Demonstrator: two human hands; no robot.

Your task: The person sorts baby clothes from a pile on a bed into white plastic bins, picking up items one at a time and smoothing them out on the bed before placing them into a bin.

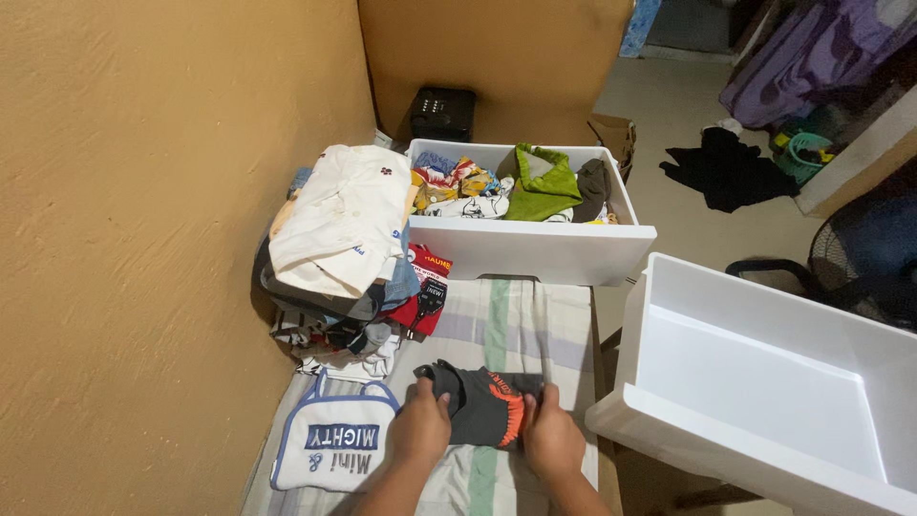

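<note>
A small dark grey garment with orange trim [482,406] lies folded on a striped cloth [506,325] in front of me. My left hand [420,425] presses on its left edge. My right hand [549,440] grips its right edge, fingers curled over the fabric. A white bib-like piece with blue trim [334,444] lies just left of my left hand.
A tall pile of folded clothes [339,239] leans against the ochre wall at left. Behind it stands a white drawer [535,253] holding colourful clothes. An empty white drawer [764,382] sits at right. A black box [442,113], dark clothes on the floor [726,167] and a fan [860,253] lie farther off.
</note>
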